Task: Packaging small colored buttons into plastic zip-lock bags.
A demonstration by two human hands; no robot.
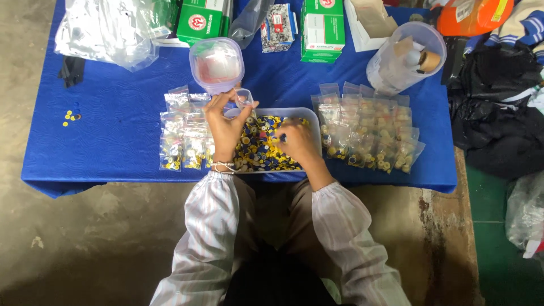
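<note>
Buttons [258, 148], yellow, blue and black, are filling a shallow clear tray [310, 120] on the blue cloth [119, 130].
Above the tray's far left corner, the left hand [225, 126] is pinching a small clear cup [243, 98]; over the tray's middle, the right hand [297, 144] is curling narrow into the pile, its grasp hidden. Filled little bags [368, 133] are lying right of the tray, more bags [181, 133] left, and a lidded tub [216, 63] is standing just beyond.

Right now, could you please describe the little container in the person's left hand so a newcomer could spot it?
On the blue table, find the tray of yellow and blue buttons. At its far-left corner the left hand holds a tiny clear cup. It is far smaller than the lidded tub behind it.
</note>
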